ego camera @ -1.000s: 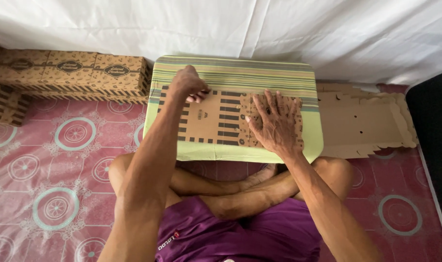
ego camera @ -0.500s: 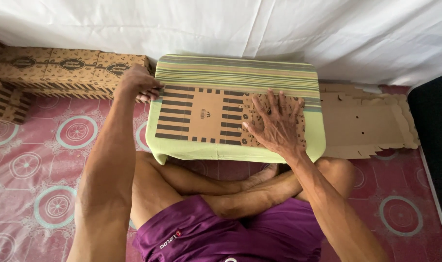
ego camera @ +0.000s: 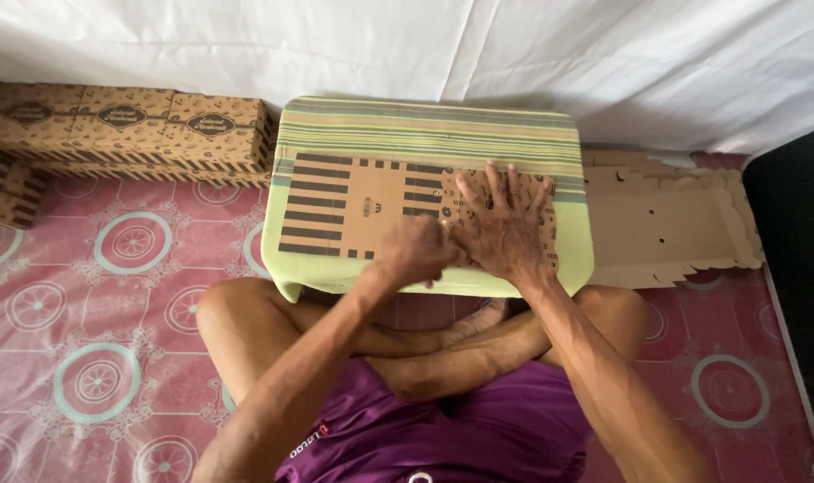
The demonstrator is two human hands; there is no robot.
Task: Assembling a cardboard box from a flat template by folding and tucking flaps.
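Note:
A flat brown cardboard box blank (ego camera: 353, 210) with black stripes lies on a low table covered in a green striped cloth (ego camera: 425, 125). My right hand (ego camera: 505, 224) rests flat, fingers spread, on the blank's right part. My left hand (ego camera: 416, 255) is at the blank's near edge, just left of the right hand, fingers curled against the cardboard; whether it grips the edge cannot be told. I sit cross-legged in purple shorts in front of the table.
Folded brown patterned boxes (ego camera: 125, 121) are stacked at the left against a white sheet. A pile of flat plain cardboard blanks (ego camera: 666, 224) lies right of the table. The floor is a pink mat with circle patterns (ego camera: 112, 304).
My left hand has moved from the blank's far left corner to its near edge, beside my right hand. The right hand has stayed pressed on the blank.

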